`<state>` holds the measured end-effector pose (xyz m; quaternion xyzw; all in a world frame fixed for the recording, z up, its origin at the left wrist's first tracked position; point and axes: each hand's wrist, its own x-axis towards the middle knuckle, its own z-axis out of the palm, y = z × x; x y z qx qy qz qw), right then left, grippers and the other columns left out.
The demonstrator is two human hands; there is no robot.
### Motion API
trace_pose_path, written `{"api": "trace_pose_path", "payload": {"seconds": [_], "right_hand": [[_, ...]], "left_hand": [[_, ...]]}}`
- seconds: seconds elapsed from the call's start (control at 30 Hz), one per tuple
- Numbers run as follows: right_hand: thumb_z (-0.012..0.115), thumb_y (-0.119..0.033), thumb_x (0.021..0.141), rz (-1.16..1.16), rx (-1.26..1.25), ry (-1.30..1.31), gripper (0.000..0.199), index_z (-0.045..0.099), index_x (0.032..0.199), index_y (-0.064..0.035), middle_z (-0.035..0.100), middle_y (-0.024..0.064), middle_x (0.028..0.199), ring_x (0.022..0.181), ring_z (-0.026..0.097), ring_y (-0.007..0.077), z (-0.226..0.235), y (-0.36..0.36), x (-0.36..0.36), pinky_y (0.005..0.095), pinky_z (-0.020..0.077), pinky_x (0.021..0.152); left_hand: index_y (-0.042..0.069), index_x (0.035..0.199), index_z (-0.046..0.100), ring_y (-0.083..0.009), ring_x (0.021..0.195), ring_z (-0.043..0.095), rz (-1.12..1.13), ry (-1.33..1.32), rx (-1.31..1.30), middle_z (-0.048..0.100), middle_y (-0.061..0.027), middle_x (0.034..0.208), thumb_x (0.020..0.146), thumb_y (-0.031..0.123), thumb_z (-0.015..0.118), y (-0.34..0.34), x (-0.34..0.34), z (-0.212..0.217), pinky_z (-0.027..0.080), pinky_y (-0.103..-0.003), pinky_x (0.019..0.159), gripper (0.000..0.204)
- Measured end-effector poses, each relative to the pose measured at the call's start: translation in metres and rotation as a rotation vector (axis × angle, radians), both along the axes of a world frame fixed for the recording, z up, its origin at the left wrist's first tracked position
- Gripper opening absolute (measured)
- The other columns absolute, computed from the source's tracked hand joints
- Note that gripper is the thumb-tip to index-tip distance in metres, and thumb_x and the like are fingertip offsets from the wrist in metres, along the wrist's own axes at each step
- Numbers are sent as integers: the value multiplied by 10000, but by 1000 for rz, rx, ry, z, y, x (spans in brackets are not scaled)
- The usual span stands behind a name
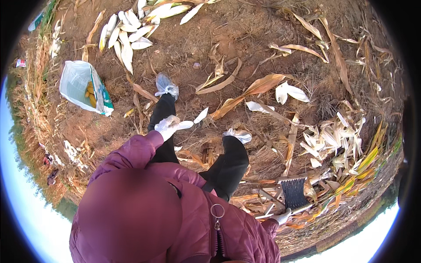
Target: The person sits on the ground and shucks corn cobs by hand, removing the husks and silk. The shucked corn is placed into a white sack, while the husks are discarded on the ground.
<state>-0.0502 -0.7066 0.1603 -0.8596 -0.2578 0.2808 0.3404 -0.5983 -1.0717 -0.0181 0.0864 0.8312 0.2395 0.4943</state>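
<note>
My left hand (166,127), in a white glove, is in front of my left leg with its fingers closed. A pale corn husk (185,125) sticks out from its fingertips, and another loose husk (201,115) is just beyond. Far to the right, my gloved right hand (282,217) is at the lower edge of a small folding stool (294,193) with a black woven seat. Its fingers appear wrapped round the stool's frame, partly hidden by the sleeve. Clear plastic covers (167,86) wrap my shoes.
An open white-and-green sack (75,87) with yellow corn cobs (90,93) inside stands at the left. Pale unhusked ears (127,37) lie in a heap at the far left. Husks (331,139) pile up at the right. Dry leaves (263,85) litter the brown soil.
</note>
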Motion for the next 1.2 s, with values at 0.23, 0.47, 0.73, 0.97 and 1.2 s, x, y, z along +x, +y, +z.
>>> {"api": "trace_pose_path", "payload": {"seconds": [0.23,0.47,0.73,0.97,1.2], "right_hand": [[645,-284,826,264,42,-42,232,479,745,-144,354,-55,590,465,290,67,87,-5,-229,236,247,439],[629,-216,832,851,-33,132,189,490,759,-111,381,-50,615,493,327,54,114,-33,-528,211,251,449],[638,-149,822,1519,-347,118,332,510,1104,-28,494,-20,644,470,435,51,54,-94,-815,186,328,412],[655,-172,787,2256,-276,-132,363,559,1076,24,617,73,747,616,584,157,-25,-182,-941,305,480,549],[668,-299,751,2639,-548,-189,435,592,1076,-19,665,213,884,828,660,360,-19,-280,-1023,415,505,727]], "left_hand": [[53,1114,579,-286,940,648,524,49,51,668,-166,987,852,218,599,-130,-85,14,495,-371,816,310],[66,1141,579,-313,1000,628,687,-14,21,662,-165,1042,853,310,566,-216,-147,32,475,-368,871,379],[85,1135,592,-285,992,630,872,65,-48,656,-139,1057,842,280,572,-253,-190,52,477,-368,886,353],[103,1168,576,-341,1019,600,1055,212,-345,617,-164,1106,799,293,582,-292,-247,64,452,-409,903,414],[35,1234,512,-267,1027,575,1251,313,-125,585,-166,1098,821,252,663,-279,-314,109,459,-364,896,490]]}}
